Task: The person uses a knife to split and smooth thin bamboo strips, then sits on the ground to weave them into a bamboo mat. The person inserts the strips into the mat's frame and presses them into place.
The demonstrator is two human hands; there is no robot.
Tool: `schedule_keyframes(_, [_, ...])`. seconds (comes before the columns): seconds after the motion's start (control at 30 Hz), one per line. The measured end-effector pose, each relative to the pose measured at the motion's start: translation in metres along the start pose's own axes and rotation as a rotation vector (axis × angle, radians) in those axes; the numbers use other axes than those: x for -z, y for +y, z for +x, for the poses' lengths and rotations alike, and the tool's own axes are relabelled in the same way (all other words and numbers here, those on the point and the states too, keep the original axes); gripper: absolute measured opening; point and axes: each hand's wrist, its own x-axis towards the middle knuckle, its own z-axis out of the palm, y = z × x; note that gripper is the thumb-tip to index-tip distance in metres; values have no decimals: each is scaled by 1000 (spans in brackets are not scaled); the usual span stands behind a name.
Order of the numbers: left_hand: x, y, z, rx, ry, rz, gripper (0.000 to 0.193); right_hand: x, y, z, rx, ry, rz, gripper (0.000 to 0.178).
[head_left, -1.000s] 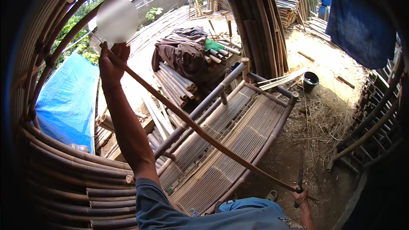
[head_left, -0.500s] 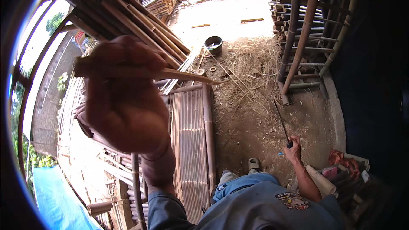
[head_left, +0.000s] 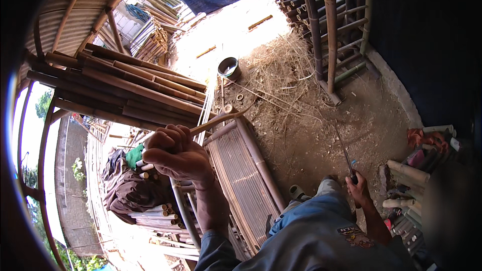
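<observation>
Raised at the left, my left hand (head_left: 178,155) is closed around a slim, curved piece of wood or bamboo (head_left: 217,122). Its tapered end points right, over the far end of a bamboo-slat bench (head_left: 241,165). My right hand (head_left: 357,190) hangs low beside my right leg, fingers wrapped round the black handle of a long, thin metal tool (head_left: 343,148). The tool's shaft slants up and away above the dirt floor; whether it is a blade or a rod I cannot tell.
A black bucket (head_left: 229,68) stands beyond the bench, near a pile of straw-like shavings (head_left: 281,70). Bamboo poles (head_left: 140,88) are stacked at the left. A bamboo rack (head_left: 329,35) rises at the far right, and cut bamboo pieces (head_left: 409,173) lie near my right side.
My left hand has come down and away from the camera, still holding the curved piece. The view has turned, and the right hand keeps hold of the tool low down.
</observation>
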Motion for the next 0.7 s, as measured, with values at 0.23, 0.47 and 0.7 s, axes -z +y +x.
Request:
schedule_keyframes(0.23, [15, -66, 24, -6, -38, 87, 48, -51, -134, 24, 338, -175, -139, 32])
schedule_keyframes(0.47, [-12, -70, 35, -39, -78, -107, 45, -78, -324, 74, 789, -345, -274, 27])
schedule_keyframes(0.7, [-53, -93, 46, -110, -156, -257, 55, -115, -406, 85, 1018, -500, -165, 25])
